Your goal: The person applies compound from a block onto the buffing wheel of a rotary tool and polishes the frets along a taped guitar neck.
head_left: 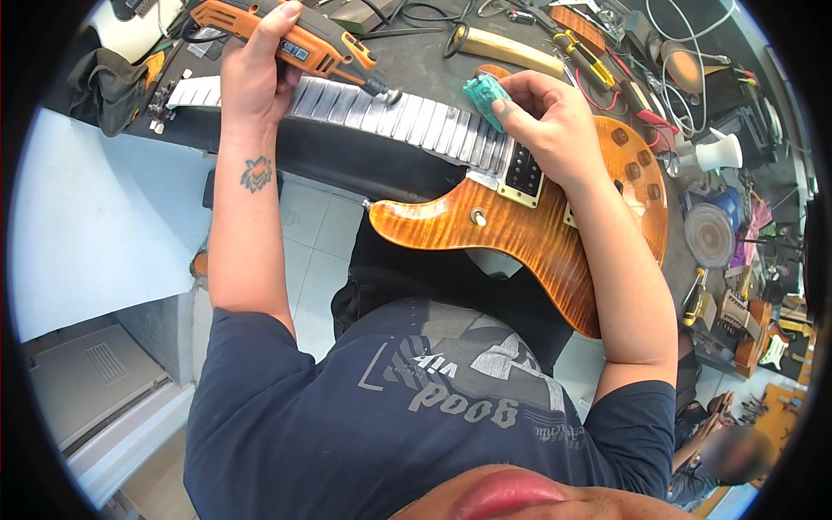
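Observation:
My left hand [251, 74] is closed around an orange and black rotary tool [316, 48]. The small round bit [394, 96] at its tip hangs over the guitar's neck [416, 123], whose fretboard is covered in silvery-white strips between the frets. Between the thumb and fingers of my right hand [555, 126] is a crumbly green block of polishing compound [485, 97], above the body end of the fretboard. The electric guitar's amber, flame-patterned body [520, 238] lies to the right, partly hidden by my right forearm. A black pickup [523, 173] shows beside my wrist.
A dark workbench [416, 56] carries the guitar. Behind it lie a wooden piece [507, 50], a yellow-handled tool [585, 59] and tangled cables. Dark cloth [113, 87] sits near the headstock. At lower right, another person [706, 451] is beside more tools.

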The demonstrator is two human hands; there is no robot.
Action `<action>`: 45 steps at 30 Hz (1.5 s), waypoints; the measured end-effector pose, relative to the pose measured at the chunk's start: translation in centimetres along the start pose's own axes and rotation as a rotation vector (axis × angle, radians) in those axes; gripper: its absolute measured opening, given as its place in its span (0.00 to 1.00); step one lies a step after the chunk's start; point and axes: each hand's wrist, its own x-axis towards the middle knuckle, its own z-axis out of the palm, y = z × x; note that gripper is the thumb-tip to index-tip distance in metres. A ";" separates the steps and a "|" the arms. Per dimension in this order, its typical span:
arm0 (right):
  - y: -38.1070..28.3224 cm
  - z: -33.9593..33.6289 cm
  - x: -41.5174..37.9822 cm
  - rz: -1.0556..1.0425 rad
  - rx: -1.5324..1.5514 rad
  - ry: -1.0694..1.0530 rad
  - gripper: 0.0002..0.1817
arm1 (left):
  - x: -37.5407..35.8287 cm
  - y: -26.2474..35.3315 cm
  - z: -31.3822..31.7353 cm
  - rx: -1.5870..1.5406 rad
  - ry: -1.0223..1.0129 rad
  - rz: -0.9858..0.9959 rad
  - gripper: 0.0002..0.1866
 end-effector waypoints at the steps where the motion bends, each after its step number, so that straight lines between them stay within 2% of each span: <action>1: 0.1 0.0 0.0 0.003 -0.005 -0.003 0.15 | -0.2 0.1 0.1 0.008 0.017 -0.001 0.14; 4: 0.2 -0.1 0.1 0.008 -0.021 -0.010 0.15 | -0.3 0.2 0.1 0.041 0.008 -0.024 0.15; 7: -0.1 -0.1 0.1 0.009 -0.023 -0.006 0.15 | 0.0 0.1 -0.4 -0.004 -0.087 0.003 0.15; 10: 0.0 0.0 0.1 0.009 0.002 -0.007 0.15 | -0.3 0.3 0.6 0.041 0.024 -0.005 0.15; 13: 0.0 -0.1 0.1 0.005 0.005 -0.007 0.15 | 0.3 -0.1 -1.1 0.008 -0.077 -0.021 0.14; 19: 0.1 -0.2 0.2 0.016 -0.022 -0.012 0.15 | -0.6 0.1 1.7 -0.078 0.041 0.082 0.13; 22: 0.1 -0.1 0.1 0.007 -0.019 -0.010 0.15 | 0.0 -0.1 -0.9 -0.057 -0.121 0.037 0.13; 25: 0.2 -0.1 0.2 0.020 0.000 -0.019 0.15 | -0.3 0.1 -0.6 0.016 -0.084 0.039 0.13; 28: 0.0 -0.2 0.1 0.013 -0.007 -0.013 0.15 | -0.7 0.1 -1.1 0.036 -0.147 0.031 0.14; 31: 0.2 -0.1 0.2 0.008 0.003 -0.020 0.15 | -0.2 0.0 -0.9 -0.024 -0.143 0.051 0.16; 34: -0.1 -0.2 0.2 0.010 -0.003 -0.017 0.15 | -1.7 0.6 1.7 -0.064 0.008 0.098 0.16; 37: 0.2 -0.1 0.2 0.012 0.013 -0.026 0.15 | -1.0 0.3 0.9 -0.077 -0.027 0.088 0.16; 40: 0.2 -0.1 0.2 0.012 0.016 -0.026 0.14 | -0.5 0.3 -1.9 0.023 -0.181 -0.010 0.15; 45: 0.1 0.0 0.2 -0.001 0.016 -0.021 0.14 | -0.5 0.1 -1.3 -0.010 -0.149 0.048 0.14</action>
